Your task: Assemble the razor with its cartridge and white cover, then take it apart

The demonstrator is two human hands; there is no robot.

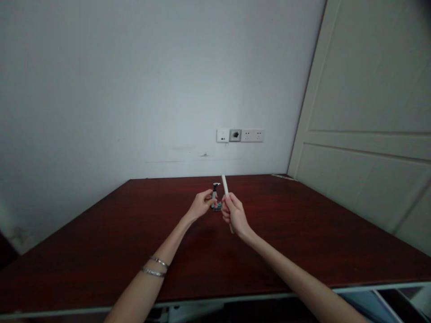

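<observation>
Grey-and-black tool (pixel 214 194) is pretty much upright, T-shaped head at 12 o'clock; plain white stick (pixel 225 184) just off its 3, leaning toward 11.

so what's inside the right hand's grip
A slim white stick runs through the right hand: its upper length shows above the grip, and a short end pokes out below. The middle is covered by the hand and cannot be seen.
</observation>
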